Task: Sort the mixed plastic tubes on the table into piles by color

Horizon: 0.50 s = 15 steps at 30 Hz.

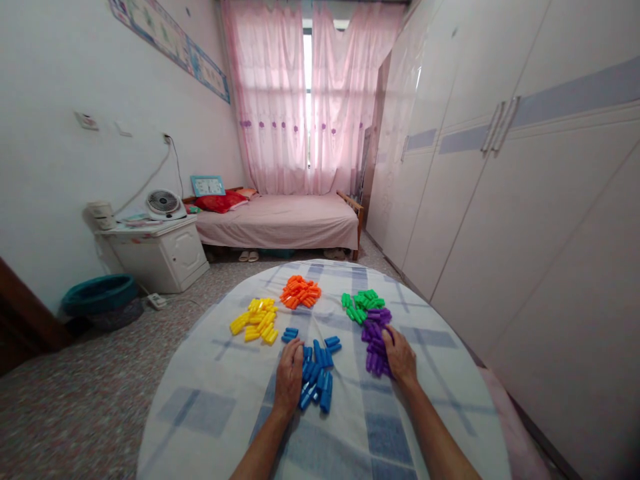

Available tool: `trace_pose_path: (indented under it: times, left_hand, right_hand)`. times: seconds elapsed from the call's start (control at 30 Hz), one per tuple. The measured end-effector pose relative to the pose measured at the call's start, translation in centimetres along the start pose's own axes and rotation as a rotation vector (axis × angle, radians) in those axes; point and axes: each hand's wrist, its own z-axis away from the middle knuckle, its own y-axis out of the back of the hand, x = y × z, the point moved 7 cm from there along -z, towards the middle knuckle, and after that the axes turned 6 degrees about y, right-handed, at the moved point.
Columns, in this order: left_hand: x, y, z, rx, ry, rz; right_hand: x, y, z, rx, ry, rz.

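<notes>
My left hand rests against the left side of a loose pile of blue plastic tubes that look like pen caps. Its fingers are curled together and partly hidden, so what lies in them does not show. At the right, my right hand reaches over the edge of a purple tube pile, thumb and fingers closed at the pieces. Behind the purple pile, touching it, are green tubes. Orange tubes are heaped farther back, with yellow tubes to the left.
All the piles lie on a round table with a blue-and-white checked cloth. Beyond it stands a bed under pink curtains. White wardrobes line the right. A cabinet with a fan and a teal-lined bin are at left.
</notes>
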Motion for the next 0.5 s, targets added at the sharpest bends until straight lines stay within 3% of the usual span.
trace_pose_path:
  times: [0.2, 0.33, 0.43, 0.5]
  left_hand:
    - [0.1, -0.1, -0.1, -0.005, -0.004, -0.008]
    - [0.1, 0.0, -0.1, 0.006, -0.018, 0.007]
    - [0.2, 0.0, 0.0, 0.008, -0.025, 0.016]
    - [0.3, 0.0, 0.1, 0.007, -0.029, 0.014]
  right_hand:
    - [-5.3, -4.9, 2.7, 0.01, 0.037, -0.172]
    - [-9.4, -7.4, 4.4, -0.08, 0.11, -0.308]
    - [-10.9, -7.6, 4.9, -0.164, 0.19, -0.427]
    - [-10.1, -6.6, 4.8, -0.128, 0.186, -0.45]
